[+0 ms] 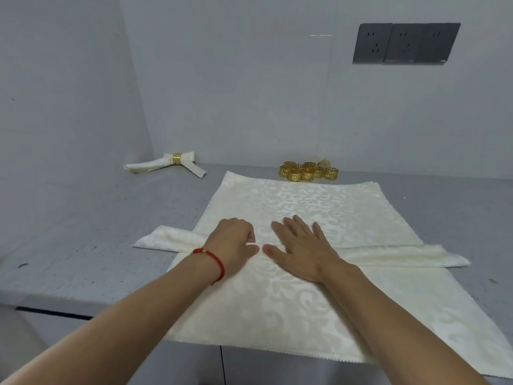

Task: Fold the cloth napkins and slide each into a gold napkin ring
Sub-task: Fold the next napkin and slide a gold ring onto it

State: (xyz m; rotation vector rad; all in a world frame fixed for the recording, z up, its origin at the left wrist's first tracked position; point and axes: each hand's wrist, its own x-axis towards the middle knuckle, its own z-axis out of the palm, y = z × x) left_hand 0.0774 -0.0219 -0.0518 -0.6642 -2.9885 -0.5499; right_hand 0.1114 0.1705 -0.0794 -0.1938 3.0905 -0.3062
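Currently, folding: left hand (233, 240) curled, pinching the folded napkin (383, 255) lying across the flat stack (291, 309); right hand (299, 251) flat, pressing it. Next: fold tighter, then fetch a ring (308, 172).

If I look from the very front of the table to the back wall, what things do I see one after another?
Front to back: hanging front edge of the cream patterned cloth napkin → long folded cream napkin strip lying across it, under both hands → cluster of loose gold napkin rings → dark grey wall sockets.
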